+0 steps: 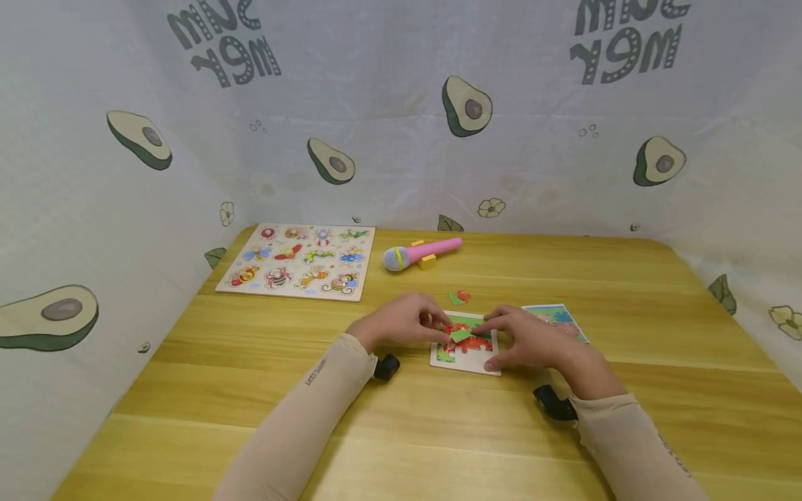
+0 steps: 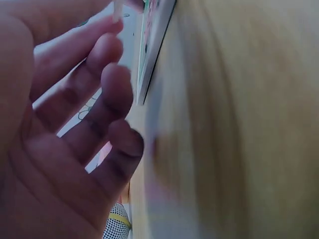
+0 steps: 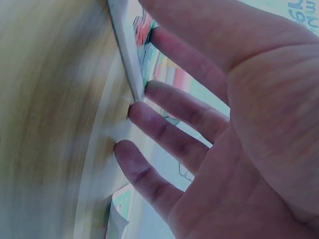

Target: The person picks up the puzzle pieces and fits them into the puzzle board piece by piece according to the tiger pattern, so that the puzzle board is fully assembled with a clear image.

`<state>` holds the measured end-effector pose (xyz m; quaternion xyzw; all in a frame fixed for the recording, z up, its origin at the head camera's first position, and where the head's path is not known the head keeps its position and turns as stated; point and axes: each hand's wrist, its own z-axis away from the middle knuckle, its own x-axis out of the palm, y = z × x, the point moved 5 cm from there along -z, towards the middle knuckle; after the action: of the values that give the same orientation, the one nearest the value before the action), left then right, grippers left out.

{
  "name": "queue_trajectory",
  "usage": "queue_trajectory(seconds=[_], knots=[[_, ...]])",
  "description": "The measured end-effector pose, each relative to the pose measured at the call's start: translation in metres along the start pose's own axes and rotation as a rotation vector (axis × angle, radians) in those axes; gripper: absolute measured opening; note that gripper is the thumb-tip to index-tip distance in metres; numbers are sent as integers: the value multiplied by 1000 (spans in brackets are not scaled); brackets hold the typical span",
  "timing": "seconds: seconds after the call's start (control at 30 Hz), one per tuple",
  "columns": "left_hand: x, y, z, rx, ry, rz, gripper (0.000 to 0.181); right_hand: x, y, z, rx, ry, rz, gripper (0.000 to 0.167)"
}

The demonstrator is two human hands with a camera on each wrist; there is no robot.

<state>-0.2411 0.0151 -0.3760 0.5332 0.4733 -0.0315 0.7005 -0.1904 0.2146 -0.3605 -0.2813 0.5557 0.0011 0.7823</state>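
A small jigsaw board (image 1: 465, 362) with a red and green picture lies on the table between both hands, part of its pale base bare. From the left, my left hand (image 1: 402, 321) pinches a green puzzle piece (image 1: 461, 335) between thumb and finger, just over the board. The piece's pale edge (image 2: 117, 11) shows between the fingertips in the left wrist view. My right hand (image 1: 532, 339) touches the board's right side with fingers spread and fairly straight; its fingertips (image 3: 154, 36) reach the picture and the board's edge. Behind the board is a loose red-green piece (image 1: 460, 298).
Partly behind the right hand lies a picture card (image 1: 556, 314). Farther back are a pink toy microphone (image 1: 432, 249) with yellow blocks (image 1: 427, 262) and, to its left, a wooden insect puzzle board (image 1: 301, 261). A printed curtain (image 1: 401, 174) hangs behind the wooden table (image 1: 401, 431).
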Motion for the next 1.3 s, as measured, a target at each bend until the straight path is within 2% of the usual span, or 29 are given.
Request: queue_trajectory(seconds=[0.23,0.3,0.53,0.67,0.97,1.3], knots=[[9,4,3,44,-103,9,20,0,-2,1,-52,12,-34,59],[11,5,3,48,-115,1,20,0,-2,1,-56,12,-32,58],[16,15,2,109,-146,-106,22,1,0,-1,-54,11,-14,59],[19,17,2,123,-168,-122,21,2,2,0,-33,9,-7,60],[22,20,2,131,-177,-170,26,1,0,1,-31,6,-18,59],[22,23,0,79,-167,-143,27,1,-1,0,-50,8,-35,58]])
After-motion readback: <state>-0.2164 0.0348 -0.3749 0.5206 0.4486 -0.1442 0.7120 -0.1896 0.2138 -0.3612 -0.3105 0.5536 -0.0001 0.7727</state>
